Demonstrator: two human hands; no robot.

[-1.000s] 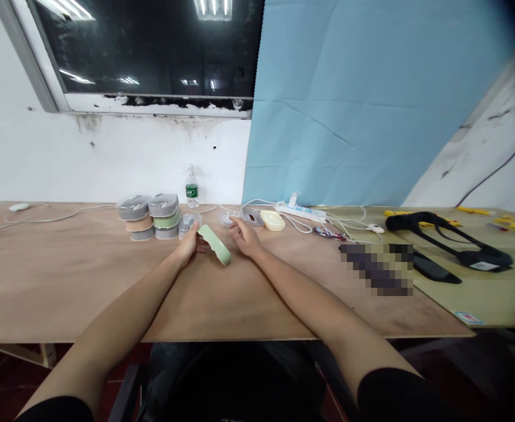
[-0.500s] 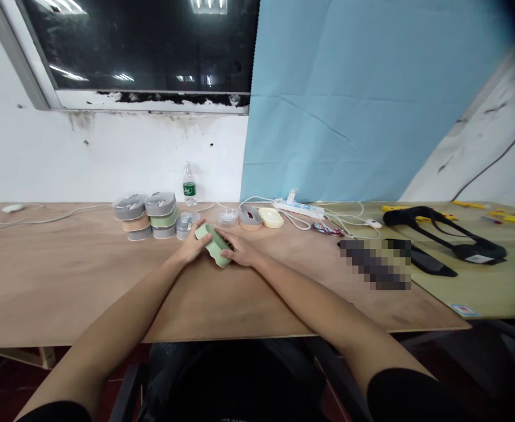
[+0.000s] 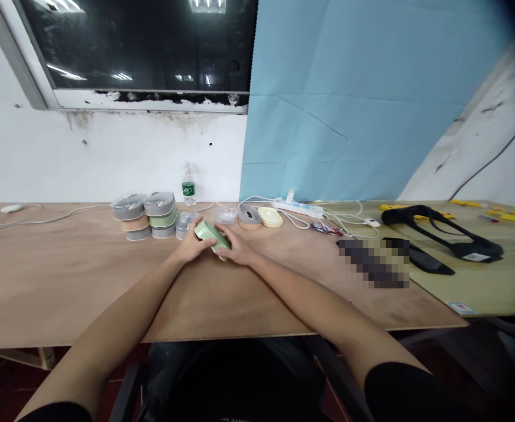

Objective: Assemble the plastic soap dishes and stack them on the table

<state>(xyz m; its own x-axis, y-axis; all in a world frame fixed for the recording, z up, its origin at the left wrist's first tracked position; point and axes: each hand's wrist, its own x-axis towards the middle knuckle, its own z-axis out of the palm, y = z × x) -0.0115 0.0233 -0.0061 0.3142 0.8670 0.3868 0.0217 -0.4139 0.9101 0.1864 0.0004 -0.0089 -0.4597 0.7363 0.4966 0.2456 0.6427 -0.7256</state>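
A light green plastic box (image 3: 208, 233) is held up in front of me, tilted, between both hands. My left hand (image 3: 192, 245) is closed on its left end, with the thumb lying across the side toward me. At the right end my right hand (image 3: 235, 246) grips it, the thumb low and the fingers behind. The box's far side and some fingertips are hidden. Just behind it are a small round grey container (image 3: 185, 223) with a clear lid and a clear plastic dish (image 3: 226, 215).
Stacked lidded containers (image 3: 160, 214) in grey, green and peach stand at the left back. A water bottle (image 3: 188, 186) is near the wall. A peach box (image 3: 249, 218), a cream box (image 3: 270, 217) and a power strip (image 3: 299, 208) lie right. A black strap frame (image 3: 442, 228) is far right.
The green box has been turned in my hands, so its wavy-edged side shows less. Both hands keep hold of it and have shifted slightly.
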